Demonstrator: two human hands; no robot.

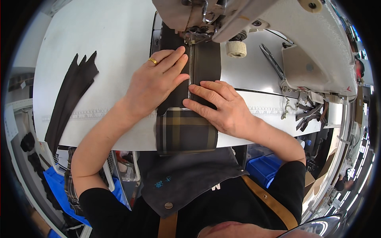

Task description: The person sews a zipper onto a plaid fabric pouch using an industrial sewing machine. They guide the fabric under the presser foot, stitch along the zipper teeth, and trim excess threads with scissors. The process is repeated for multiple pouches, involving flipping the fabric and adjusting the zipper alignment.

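A dark fabric strip (207,63) with a metal zipper (191,67) lies under the sewing machine's presser foot (191,39). My left hand (156,83), with a gold ring, rests on the fabric left of the zipper, fingers extended toward the foot. My right hand (222,109) lies lower, fingers spread on the fabric, two fingertips by the zipper's teeth. Plaid fabric (178,135) in olive and grey extends below the dark strip to the table's front edge.
Dark fabric pieces (69,95) lie on the white table (59,35) at left. Scissors (272,61), a white knob (236,48), the machine body (317,47) and scraps (309,115) are at right. Blue bins (260,168) sit below the table edge. A co-worker (343,182) shows at far right.
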